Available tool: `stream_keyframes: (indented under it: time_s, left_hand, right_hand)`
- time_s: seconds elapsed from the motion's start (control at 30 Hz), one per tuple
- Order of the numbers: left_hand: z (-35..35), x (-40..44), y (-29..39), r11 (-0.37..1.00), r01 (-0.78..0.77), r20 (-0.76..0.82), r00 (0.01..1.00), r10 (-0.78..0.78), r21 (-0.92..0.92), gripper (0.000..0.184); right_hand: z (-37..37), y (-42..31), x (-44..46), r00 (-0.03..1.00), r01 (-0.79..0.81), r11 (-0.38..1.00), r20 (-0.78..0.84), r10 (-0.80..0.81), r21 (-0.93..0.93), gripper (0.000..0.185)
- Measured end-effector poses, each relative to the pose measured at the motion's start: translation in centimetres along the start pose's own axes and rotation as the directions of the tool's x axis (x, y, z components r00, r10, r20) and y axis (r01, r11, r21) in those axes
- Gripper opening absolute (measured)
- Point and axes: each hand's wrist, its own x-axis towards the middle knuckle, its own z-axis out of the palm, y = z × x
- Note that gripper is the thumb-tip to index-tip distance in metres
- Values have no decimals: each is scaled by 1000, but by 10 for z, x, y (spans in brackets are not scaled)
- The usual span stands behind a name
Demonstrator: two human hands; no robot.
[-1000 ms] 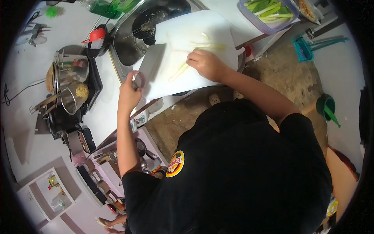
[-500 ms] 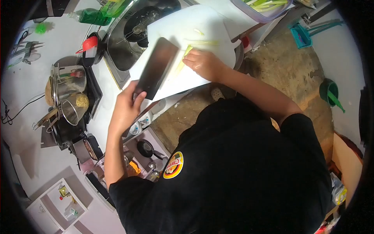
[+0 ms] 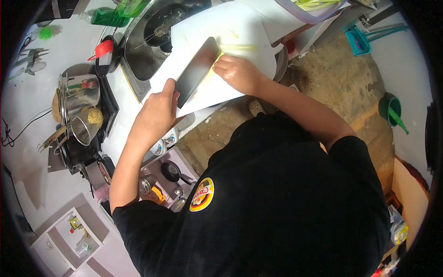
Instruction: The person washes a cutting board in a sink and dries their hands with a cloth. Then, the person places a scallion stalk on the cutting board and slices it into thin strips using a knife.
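Note:
My left hand (image 3: 159, 108) is closed on the handle of a broad, dark-bladed cleaver (image 3: 198, 71). The blade slants over a white cutting board (image 3: 251, 27), its edge close by the fingers of my right hand (image 3: 237, 74). Those fingers are bunched on a pale green vegetable stalk (image 3: 220, 56), pressing it to the board. Whether the edge touches the stalk I cannot tell. Another pale stalk (image 3: 240, 47) lies just beyond, and a small cut piece (image 3: 235, 34) sits farther up the board.
Behind the board's left side is a steel sink (image 3: 138, 64) with a dark pan in it. A plastic tub (image 3: 300, 16) of green stalks stands at the upper right. Pots and a strainer (image 3: 83, 129) crowd the left counter, near a red-handled pan (image 3: 105, 48).
The cleaver has moved up and to the right, closer to my right hand, and its blade has turned. My right hand has barely shifted on the stalk.

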Motion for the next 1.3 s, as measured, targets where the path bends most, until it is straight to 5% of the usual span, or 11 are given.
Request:
stream_keyframes:
  time_s: [0.23,1.3]
  left_hand:
    - [-5,-6,-1,999,-32,51,998,31,21,16]
    - [19,-92,-24,971,160,101,979,-180,180,15]
  right_hand:
    - [-1,0,3,996,13,1000,-86,-14,-15,8]
    - [5,4,3,995,16,996,-99,-7,87,9]
